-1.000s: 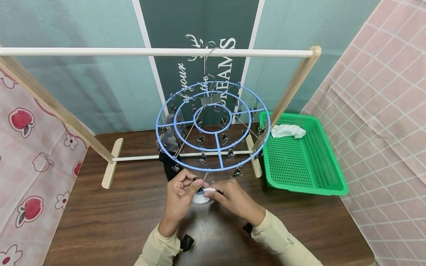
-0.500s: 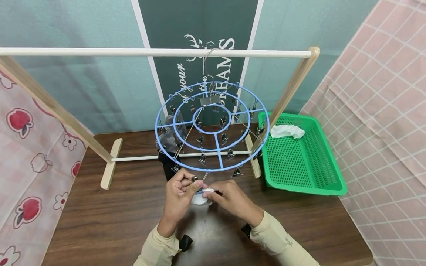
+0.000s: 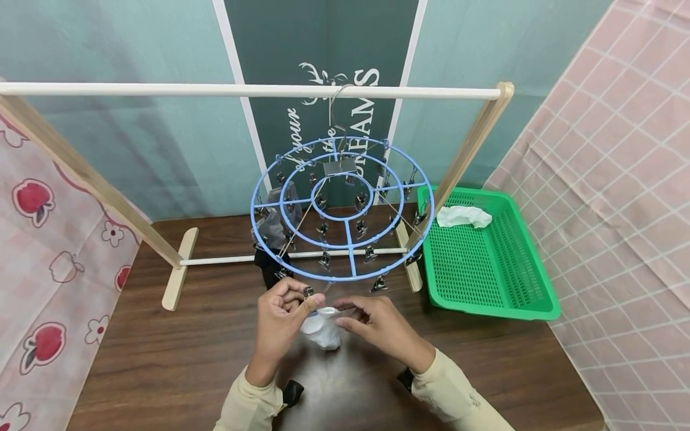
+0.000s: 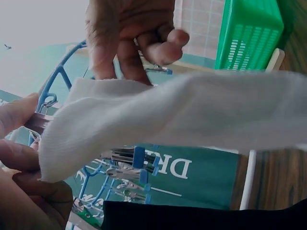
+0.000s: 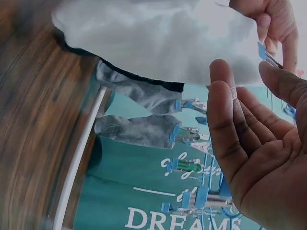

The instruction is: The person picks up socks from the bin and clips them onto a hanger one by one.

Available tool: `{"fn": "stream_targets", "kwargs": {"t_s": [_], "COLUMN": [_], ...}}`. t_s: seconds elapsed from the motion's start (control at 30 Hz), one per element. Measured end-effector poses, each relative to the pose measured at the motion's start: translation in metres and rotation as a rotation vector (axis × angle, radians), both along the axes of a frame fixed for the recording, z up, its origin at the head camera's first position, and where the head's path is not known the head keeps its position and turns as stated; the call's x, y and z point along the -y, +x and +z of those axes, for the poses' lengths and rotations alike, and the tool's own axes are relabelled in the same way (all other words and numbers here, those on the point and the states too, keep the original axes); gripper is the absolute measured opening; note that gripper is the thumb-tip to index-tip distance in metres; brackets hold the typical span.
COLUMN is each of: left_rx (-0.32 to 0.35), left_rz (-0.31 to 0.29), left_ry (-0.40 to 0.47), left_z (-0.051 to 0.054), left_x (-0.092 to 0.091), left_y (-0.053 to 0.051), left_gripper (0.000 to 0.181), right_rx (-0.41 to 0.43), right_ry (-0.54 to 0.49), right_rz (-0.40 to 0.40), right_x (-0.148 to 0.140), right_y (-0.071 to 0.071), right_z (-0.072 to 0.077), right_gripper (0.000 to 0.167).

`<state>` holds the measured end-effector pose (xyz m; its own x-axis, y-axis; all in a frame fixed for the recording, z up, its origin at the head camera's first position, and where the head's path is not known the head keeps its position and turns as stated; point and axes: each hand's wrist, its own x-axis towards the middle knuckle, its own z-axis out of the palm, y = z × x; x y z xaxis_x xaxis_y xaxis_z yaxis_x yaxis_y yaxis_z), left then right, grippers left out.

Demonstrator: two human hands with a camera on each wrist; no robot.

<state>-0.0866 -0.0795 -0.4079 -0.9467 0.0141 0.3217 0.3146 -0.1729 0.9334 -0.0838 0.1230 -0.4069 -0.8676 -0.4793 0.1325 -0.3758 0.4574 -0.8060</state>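
My left hand pinches a metal clip at the cuff of a white sock. In the left wrist view the sock stretches away from that clip. My right hand is beside the cuff, its thumb and fingers spread apart; the right wrist view shows the hand with nothing gripped between them. The clip belongs to a round blue hanger fitted with many clips. Grey socks and a black sock hang at the hanger's left side.
A white rod on wooden posts carries the hanger by its hook. At right stands a green basket with a white cloth item inside. A lower white bar crosses above the brown table.
My right hand has let go of the white sock's cuff and its fingers have spread. The sock now hangs lower and shows more of its length, while my left hand stays at the clip.
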Motion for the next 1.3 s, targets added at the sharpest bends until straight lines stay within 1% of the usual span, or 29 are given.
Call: {"fn": "stream_targets", "kwargs": {"t_s": [0.07,0.2,0.37,0.5,0.6,0.8,0.97,1.13,1.3], "left_rx": [0.02,0.049,0.054,0.047,0.045,0.076,0.048,0.025,0.026], "left_rz": [0.017,0.048,0.09,0.094,0.078,0.057,0.048,0.058,0.085], "left_ry": [-0.032,-0.067,-0.079,-0.049,-0.001,0.037,0.087,0.126,0.116], "left_z": [0.0,0.0,0.0,0.002,0.003,0.004,0.004,0.005,0.005], "left_x": [0.002,0.005,0.009,0.01,0.012,0.017,0.018,0.021,0.026], "left_y": [0.0,-0.001,-0.001,-0.001,0.0,0.0,-0.002,-0.003,-0.004], "left_gripper": [0.017,0.018,0.018,0.017,0.016,0.019,0.023,0.026,0.025], "right_rx": [0.006,0.024,0.025,0.011,-0.009,-0.049,-0.06,-0.08,-0.065], "right_ry": [-0.003,-0.003,0.014,0.029,0.046,0.125,0.157,0.178,0.193], "right_rz": [-0.015,-0.031,-0.044,-0.063,-0.076,-0.102,-0.127,-0.171,-0.201], "right_x": [-0.004,-0.011,-0.022,-0.033,-0.043,-0.064,-0.078,-0.088,-0.099], "right_y": [0.001,0.003,0.006,0.007,0.005,0.003,0.0,-0.003,-0.005], "right_z": [-0.001,-0.002,-0.002,0.0,0.002,0.006,0.01,0.014,0.015], "right_gripper": [0.033,0.031,0.027,0.025,0.023,0.011,0.01,0.009,0.008]}}
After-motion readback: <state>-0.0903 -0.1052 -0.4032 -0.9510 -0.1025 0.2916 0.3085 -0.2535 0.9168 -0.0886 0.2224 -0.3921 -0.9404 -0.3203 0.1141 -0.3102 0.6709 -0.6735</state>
